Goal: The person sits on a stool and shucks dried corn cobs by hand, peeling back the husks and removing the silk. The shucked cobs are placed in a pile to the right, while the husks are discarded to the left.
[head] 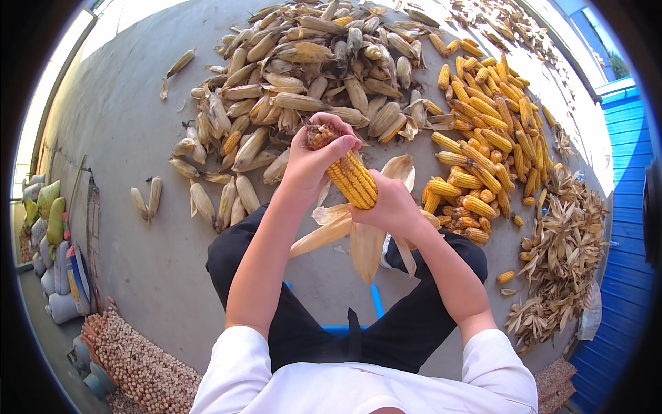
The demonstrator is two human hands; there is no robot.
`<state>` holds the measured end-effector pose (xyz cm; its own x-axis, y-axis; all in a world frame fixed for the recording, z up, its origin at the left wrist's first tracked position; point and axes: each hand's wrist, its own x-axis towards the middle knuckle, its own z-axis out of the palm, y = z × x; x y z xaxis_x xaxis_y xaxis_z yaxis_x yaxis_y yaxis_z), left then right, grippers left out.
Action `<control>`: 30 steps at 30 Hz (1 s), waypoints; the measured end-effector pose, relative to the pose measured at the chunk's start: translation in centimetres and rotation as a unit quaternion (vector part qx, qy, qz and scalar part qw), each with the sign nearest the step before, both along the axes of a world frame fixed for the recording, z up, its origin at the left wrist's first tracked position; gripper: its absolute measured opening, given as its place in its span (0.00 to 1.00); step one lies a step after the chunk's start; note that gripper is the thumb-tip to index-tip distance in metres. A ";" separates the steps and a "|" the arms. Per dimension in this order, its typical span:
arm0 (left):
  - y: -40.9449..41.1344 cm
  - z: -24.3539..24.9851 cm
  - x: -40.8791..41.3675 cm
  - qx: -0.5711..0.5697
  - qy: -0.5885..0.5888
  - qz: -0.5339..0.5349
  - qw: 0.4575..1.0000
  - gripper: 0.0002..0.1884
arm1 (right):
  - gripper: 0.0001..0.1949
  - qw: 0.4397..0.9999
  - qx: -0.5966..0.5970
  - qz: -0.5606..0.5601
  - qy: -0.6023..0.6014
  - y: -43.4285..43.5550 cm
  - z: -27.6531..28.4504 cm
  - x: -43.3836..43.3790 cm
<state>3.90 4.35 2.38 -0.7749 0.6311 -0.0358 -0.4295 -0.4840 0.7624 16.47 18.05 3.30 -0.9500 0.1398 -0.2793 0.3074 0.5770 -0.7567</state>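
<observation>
Between my hands is an ear of corn (352,178), its yellow kernels bare along most of its length and brown silk at its upper tip. My left hand (323,152) grips the tip end. Around the base, my right hand (385,202) is closed on the ear and its peeled-back husk (366,251), which hangs down in dry pale leaves. Beyond my hands lies a large heap of unhusked corn ears (305,57). A pile of husked yellow ears (483,134) is at the right.
Loose dry husks (563,248) are heaped at the right, beside a blue corrugated metal surface (628,217). Filled sacks (61,269) stand at the far left. Stacked corncobs (139,357) lie at the lower left. A few ears lie apart on the concrete floor (139,124).
</observation>
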 end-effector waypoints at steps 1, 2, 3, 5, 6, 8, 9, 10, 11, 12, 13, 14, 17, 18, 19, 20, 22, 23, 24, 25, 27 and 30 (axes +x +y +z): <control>0.1 0.4 0.0 -0.008 0.009 -0.001 1.000 0.16 | 0.22 1.000 -0.001 0.003 0.001 0.2 -0.1 0.1; 0.0 0.6 -0.2 -0.013 0.020 0.000 1.000 0.19 | 0.22 1.000 -0.002 0.005 0.001 0.4 -0.2 0.1; -0.3 0.9 -0.5 -0.019 0.033 0.000 0.999 0.22 | 0.22 1.000 0.015 0.007 0.008 0.6 -0.3 0.1; -0.9 1.4 -1.1 -0.037 0.057 -0.013 0.998 0.27 | 0.22 0.999 0.047 0.011 0.020 1.0 -0.5 0.1; -1.3 1.5 -1.4 -0.050 0.069 -0.025 0.996 0.29 | 0.21 0.998 0.054 0.014 0.025 1.1 -0.5 0.1; -2.1 1.7 -2.0 -0.094 0.112 -0.053 0.988 0.33 | 0.21 0.997 0.070 0.019 0.033 1.5 -0.6 0.2; -2.6 2.5 -2.1 -0.157 0.189 -0.072 0.967 0.33 | 0.20 0.996 0.079 0.022 0.034 1.6 -0.6 0.2; -3.0 3.7 -1.9 -0.214 0.263 -0.093 0.936 0.33 | 0.20 0.995 0.091 0.022 0.034 1.9 -0.6 0.3; -3.1 4.2 -1.7 -0.270 0.334 -0.113 0.896 0.33 | 0.20 0.994 0.104 0.022 0.033 2.3 -0.7 0.4; -3.2 4.2 -1.3 -0.297 0.394 -0.078 0.866 0.31 | 0.20 0.990 0.132 0.033 0.047 2.5 -1.0 0.5; -3.2 4.1 -1.1 -0.316 0.414 -0.077 0.850 0.30 | 0.20 0.984 0.160 0.043 0.062 2.9 -1.6 0.7; -3.3 3.9 -1.0 -0.334 0.434 -0.076 0.833 0.29 | 0.20 0.978 0.188 0.053 0.077 3.2 -1.9 0.8; -3.6 3.3 -1.0 -0.382 0.444 -0.092 0.805 0.20 | 0.19 0.966 0.231 0.084 0.081 3.6 -2.2 0.9; -3.5 3.0 -1.2 -0.394 0.440 -0.101 0.801 0.16 | 0.19 0.962 0.244 0.095 0.078 3.7 -2.2 0.9; -3.5 2.7 -1.2 -0.406 0.435 -0.109 0.796 0.12 | 0.18 0.958 0.257 0.107 0.074 3.7 -2.0 0.9; -3.6 2.5 -1.2 -0.412 0.448 -0.106 0.787 0.10 | 0.18 0.953 0.269 0.118 0.071 3.7 -2.0 0.9; -3.6 2.1 -1.3 -0.421 0.475 -0.097 0.766 0.06 | 0.19 0.958 0.250 0.131 0.048 3.9 -2.6 0.9; -3.6 2.1 -1.3 -0.429 0.478 -0.094 0.761 0.05 | 0.19 0.960 0.241 0.137 0.036 4.0 -2.8 1.0; -3.7 2.0 -1.3 -0.436 0.480 -0.091 0.755 0.05 | 0.19 0.962 0.236 0.136 0.030 4.0 -2.8 1.0; -3.7 2.0 -1.3 -0.444 0.483 -0.087 0.750 0.05 | 0.19 0.964 0.231 0.134 0.024 3.9 -2.7 1.0; -3.9 2.1 -1.3 -0.433 0.481 -0.071 0.759 0.04 | 0.19 0.967 0.220 0.129 0.015 3.9 -2.6 0.9; -3.7 2.4 -1.2 -0.431 0.424 -0.047 0.795 0.04 | 0.19 0.971 0.204 0.123 0.007 3.9 -2.5 0.8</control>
<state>2.74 0.65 4.79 -0.7019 0.7119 0.0227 0.4117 0.3796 0.8285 17.32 21.97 0.79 -0.9718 0.0042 -0.2359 0.1136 0.8846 -0.4523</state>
